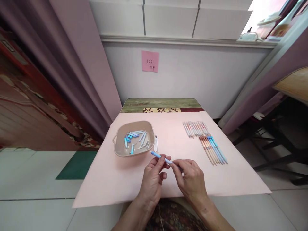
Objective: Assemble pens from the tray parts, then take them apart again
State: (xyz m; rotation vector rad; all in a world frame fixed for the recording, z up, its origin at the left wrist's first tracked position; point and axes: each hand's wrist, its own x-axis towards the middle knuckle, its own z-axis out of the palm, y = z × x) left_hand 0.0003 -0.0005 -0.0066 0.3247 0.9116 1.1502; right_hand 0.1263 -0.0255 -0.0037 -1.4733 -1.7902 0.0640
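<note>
Left hand (152, 176): curled, its thumb and fingers pinched around the middle of a blue pen (156, 155).
Right hand (191, 176): close beside the left, thumb and fingers bent together at the pen's other end; whether they held a further part could not be told.
Blue pen: slanted between both hands over the near half of the worktop (173, 126), its darker blue end toward the basin (118, 146).
White sticks (156, 146): slim, some dark-tipped, lay side by side just right of the basin.
Basin: beige, stood on the left, with pale blue barrels (143, 138), bright blue pieces (128, 138) and small clear bits (145, 145) inside.
Tan and blue pens (213, 150): lay in a slanted row on the right.
Clear pens (196, 129): lay in another row just behind those.
Worktop: wore a pink cover, its green patterned far edge showing.
Pink note (150, 61): hung on the wall behind.
</note>
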